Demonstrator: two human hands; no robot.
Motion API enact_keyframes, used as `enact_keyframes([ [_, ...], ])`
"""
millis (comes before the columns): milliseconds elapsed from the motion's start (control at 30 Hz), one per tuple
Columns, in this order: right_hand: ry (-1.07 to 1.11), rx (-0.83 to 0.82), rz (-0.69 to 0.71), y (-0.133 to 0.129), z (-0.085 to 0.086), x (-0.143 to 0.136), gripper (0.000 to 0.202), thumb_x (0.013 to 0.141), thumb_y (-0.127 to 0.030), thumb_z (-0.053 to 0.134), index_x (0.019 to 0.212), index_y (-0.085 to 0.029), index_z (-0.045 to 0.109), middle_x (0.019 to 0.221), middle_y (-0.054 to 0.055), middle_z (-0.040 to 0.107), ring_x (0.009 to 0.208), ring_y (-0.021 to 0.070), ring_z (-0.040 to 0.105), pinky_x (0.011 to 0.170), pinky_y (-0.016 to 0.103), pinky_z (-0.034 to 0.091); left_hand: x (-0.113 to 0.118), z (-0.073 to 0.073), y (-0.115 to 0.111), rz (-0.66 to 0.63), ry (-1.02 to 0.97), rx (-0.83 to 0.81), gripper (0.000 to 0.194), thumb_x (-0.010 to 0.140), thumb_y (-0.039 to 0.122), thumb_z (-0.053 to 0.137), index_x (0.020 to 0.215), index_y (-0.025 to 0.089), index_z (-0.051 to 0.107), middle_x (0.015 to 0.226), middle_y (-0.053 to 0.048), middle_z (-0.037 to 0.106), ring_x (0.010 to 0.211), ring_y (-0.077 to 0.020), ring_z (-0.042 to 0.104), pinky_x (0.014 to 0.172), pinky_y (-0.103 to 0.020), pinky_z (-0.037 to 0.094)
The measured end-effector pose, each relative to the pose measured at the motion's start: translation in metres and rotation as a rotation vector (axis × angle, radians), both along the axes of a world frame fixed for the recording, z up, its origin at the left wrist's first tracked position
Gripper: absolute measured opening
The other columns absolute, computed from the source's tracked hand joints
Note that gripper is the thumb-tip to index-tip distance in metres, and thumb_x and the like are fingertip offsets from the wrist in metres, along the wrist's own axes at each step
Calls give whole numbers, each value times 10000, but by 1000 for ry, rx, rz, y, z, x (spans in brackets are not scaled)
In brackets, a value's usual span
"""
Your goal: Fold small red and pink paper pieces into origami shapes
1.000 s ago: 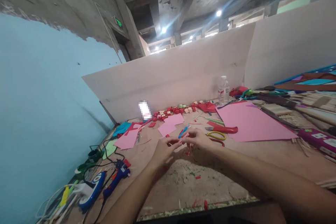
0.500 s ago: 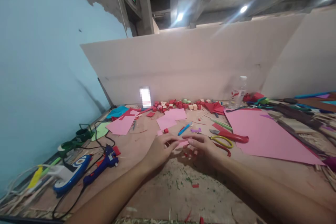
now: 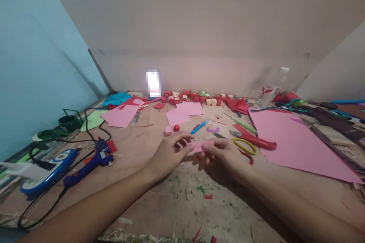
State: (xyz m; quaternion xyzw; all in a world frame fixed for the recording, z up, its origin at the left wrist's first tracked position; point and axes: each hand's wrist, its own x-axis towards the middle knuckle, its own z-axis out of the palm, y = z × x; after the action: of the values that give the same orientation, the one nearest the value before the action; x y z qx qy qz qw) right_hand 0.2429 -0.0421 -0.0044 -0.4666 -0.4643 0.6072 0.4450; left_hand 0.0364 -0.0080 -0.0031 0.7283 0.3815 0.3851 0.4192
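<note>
A small pink strip of paper (image 3: 197, 146) is held up between my two hands, just above the tabletop. My left hand (image 3: 172, 150) pinches its left end between thumb and fingers. At the right end, my right hand (image 3: 224, 152) grips it with the thumb on the near face. Just beyond my left hand sit a pink cube (image 3: 168, 131) and a red cube (image 3: 176, 127). A blue pen-like tool (image 3: 200, 127) and a purple paper scrap (image 3: 213, 129) lie past my fingers. Yellow-handled pliers or scissors (image 3: 244, 146) rest close by my right hand.
On the left are a blue hot glue gun (image 3: 91, 163) and a blue-and-white power strip (image 3: 49, 172) with black cords. Red cubes (image 3: 196, 98) line the back near a lit phone (image 3: 153, 83). At right stand a plastic bottle (image 3: 272, 87) and a large pink sheet (image 3: 296, 144).
My view has tipped downward, so the ceiling is mostly gone. The pink strip shows more fully between my hands, and my right fingers have closed on its end.
</note>
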Motion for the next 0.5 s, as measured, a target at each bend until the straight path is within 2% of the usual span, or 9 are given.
enact_keyframes([
  [167, 31, -10, -99, 2, 6, 2, 347, 747, -436, 873, 713, -114, 747, 664, 50, 722, 521, 110, 602, 538, 231, 487, -6, 3, 3, -63, -48, 88, 136, 810, 221, 791, 916, 200, 709, 1305, -82, 593, 1139, -209, 621, 785, -253, 530],
  [267, 69, -45, -99, 3, 5, 2, 338, 723, -424, 893, 721, -117, 751, 689, 58, 740, 514, 100, 601, 530, 217, 478, -6, 0, 5, -62, -39, 109, 64, 836, 236, 779, 865, 203, 732, 1284, -79, 613, 1200, -220, 603, 819, -255, 524],
  [333, 79, -47, -90, 3, 4, 2, 341, 715, -425, 897, 717, -116, 754, 693, 66, 746, 505, 94, 596, 524, 209, 471, -5, -2, 5, -62, -52, 99, 42, 860, 234, 750, 861, 194, 739, 1191, -75, 665, 1125, -203, 636, 824, -258, 522],
  [433, 82, -44, -70, 4, 2, 2, 353, 716, -428, 895, 695, -104, 758, 660, 77, 737, 487, 86, 581, 510, 198, 455, -3, -4, 4, -83, -55, 44, 79, 891, 242, 704, 896, 175, 745, 1012, -57, 724, 900, -162, 666, 746, -251, 516],
  [500, 84, -43, -54, 4, 1, 2, 359, 727, -432, 888, 695, -97, 763, 645, 82, 729, 488, 87, 582, 510, 197, 455, -3, -4, 3, -79, -52, 32, 99, 898, 245, 690, 908, 167, 751, 926, -44, 738, 823, -152, 662, 723, -249, 509],
])
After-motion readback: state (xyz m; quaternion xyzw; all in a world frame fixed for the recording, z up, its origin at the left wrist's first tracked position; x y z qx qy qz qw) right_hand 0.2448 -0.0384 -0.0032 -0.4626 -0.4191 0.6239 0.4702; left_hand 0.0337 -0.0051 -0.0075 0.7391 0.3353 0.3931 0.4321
